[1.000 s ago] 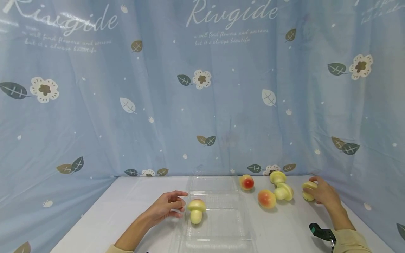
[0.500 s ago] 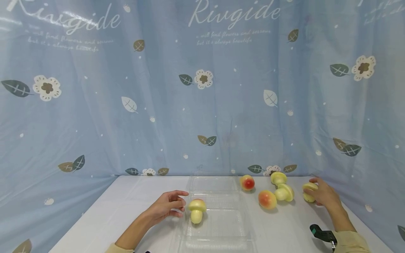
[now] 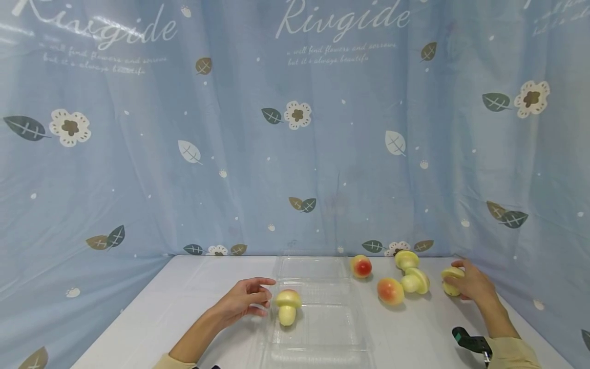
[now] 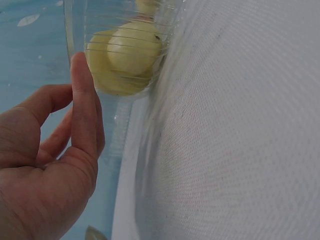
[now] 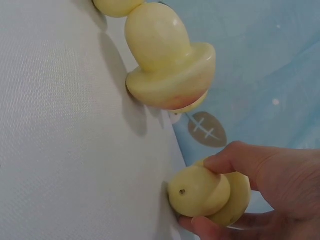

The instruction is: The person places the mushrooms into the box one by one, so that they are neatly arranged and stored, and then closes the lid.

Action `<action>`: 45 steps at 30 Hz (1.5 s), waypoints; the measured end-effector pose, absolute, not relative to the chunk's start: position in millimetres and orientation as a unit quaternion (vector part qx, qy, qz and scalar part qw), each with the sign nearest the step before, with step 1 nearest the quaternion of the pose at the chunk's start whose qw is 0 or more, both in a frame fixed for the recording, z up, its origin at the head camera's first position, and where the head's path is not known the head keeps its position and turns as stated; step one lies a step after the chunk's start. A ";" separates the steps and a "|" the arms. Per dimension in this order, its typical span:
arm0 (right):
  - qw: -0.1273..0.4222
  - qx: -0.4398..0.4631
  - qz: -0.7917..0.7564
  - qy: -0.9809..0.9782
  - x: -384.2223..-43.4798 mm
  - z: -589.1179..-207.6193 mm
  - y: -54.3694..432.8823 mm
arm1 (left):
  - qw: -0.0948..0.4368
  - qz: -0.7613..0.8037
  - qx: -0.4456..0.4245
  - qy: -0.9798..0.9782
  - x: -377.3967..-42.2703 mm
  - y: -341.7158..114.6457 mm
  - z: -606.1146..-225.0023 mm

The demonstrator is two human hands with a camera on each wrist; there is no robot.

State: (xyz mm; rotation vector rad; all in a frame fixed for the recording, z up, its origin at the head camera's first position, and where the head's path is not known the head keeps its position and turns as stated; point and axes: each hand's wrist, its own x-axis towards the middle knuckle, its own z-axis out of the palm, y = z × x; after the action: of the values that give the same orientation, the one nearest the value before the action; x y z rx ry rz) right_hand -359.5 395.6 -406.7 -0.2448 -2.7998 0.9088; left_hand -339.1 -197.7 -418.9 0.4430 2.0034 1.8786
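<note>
You appear to be at the grasping step: your right hand pinches 1 mushroom-shaped piece near the right side of the tabletop, with fingers bent on 2 opposite sides of it. The piece sits low, close over its shadow; you can't be sure from here whether it rests on the cloth or is just clear of it. Your left hand holds nothing, its fingers loosely apart beside the left edge of the clear plastic container; whether a fingertip touches the wall is hard to tell.

If you lift, the move seems to call for a steady pinch and a path clear of the 2 mushroom pieces to the left, which lie against each other. The smooth surface could slip or roll if your fingers catch only the rounded stem.

The piece you hold is pale yellow and softly glossy, with a bulbous stem, a wider cap behind it and a small dark spot at the stem's end. A similar piece lies inside the container at its left, cap away from you. The 2 rounded pieces right of the container show an orange-red blush.
</note>
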 end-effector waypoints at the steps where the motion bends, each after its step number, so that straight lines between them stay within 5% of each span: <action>1: 0.093 -0.084 0.307 -0.943 -359.6 -406.5 395.4 | 0.179 0.664 0.157 0.709 -339.2 -197.8 -419.1; 23: 0.089 -0.109 0.299 -0.944 -360.8 -399.0 389.0 | 0.178 0.666 0.154 0.708 -339.9 -197.1 -419.4; 45: 0.112 -0.029 0.315 -0.942 -356.3 -374.5 374.1 | 0.182 0.668 0.155 0.705 -339.0 -196.8 -417.5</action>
State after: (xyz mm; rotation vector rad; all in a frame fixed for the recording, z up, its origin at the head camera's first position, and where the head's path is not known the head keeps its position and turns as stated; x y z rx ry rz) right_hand -356.3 374.1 -374.5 -0.0844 -2.7658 0.9244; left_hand -339.0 -196.8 -417.5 0.4388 1.9907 1.8851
